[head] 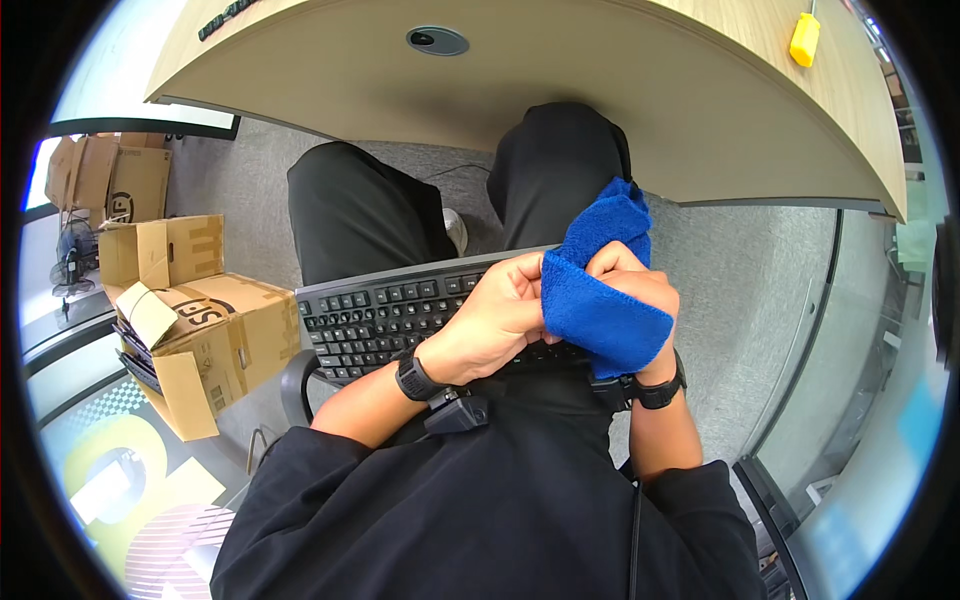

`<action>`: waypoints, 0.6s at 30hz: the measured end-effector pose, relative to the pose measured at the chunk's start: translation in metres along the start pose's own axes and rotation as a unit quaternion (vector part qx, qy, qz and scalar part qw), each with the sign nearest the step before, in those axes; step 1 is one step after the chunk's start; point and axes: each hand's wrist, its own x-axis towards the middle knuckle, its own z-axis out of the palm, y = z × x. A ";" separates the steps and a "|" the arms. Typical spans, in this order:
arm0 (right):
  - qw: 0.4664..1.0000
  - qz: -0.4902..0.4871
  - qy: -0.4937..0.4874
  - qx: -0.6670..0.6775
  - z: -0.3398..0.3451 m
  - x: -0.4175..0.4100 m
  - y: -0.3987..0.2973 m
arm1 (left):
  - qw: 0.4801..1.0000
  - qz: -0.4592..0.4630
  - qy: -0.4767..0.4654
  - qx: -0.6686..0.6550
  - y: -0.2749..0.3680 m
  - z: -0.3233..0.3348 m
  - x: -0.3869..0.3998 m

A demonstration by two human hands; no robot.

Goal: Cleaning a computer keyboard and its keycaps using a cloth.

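A blue terry cloth (pixel 604 311) is bunched between my hands, above the right end of a black computer keyboard (pixel 390 315) lying on my lap. My left hand (pixel 495 319) pinches the cloth's left edge between thumb and fingers, with its wrist over the keys. Part of the cloth drapes over my right hand (pixel 641 285), whose curled fingers grip it; another part hangs towards my right knee. The cloth and my hands hide the keyboard's right end. Each wrist wears a black strap with a small device.
Ahead stands a wooden desk (pixel 720 37) with a yellow-handled screwdriver (pixel 805 41) on its top and a black strip-like object (pixel 225 19) at the left. An open cardboard box (pixel 225 337) stands at my left, beside a chair armrest (pixel 298 386). A glass partition (pixel 810 337) is at the right.
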 end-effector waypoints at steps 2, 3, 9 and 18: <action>1.000 0.010 0.009 0.000 -0.004 0.001 0.000 | 0.999 -0.012 -0.015 -0.039 0.001 0.000 0.000; 1.000 0.022 0.016 -0.002 -0.005 0.001 0.000 | 0.998 -0.008 -0.027 -0.063 -0.001 -0.002 -0.001; 1.000 0.009 -0.002 0.005 -0.002 -0.001 0.002 | 0.998 -0.020 -0.038 -0.041 -0.001 -0.006 0.003; 1.000 0.023 0.001 0.014 0.003 0.001 -0.004 | 0.996 -0.024 -0.032 -0.085 -0.010 -0.006 0.005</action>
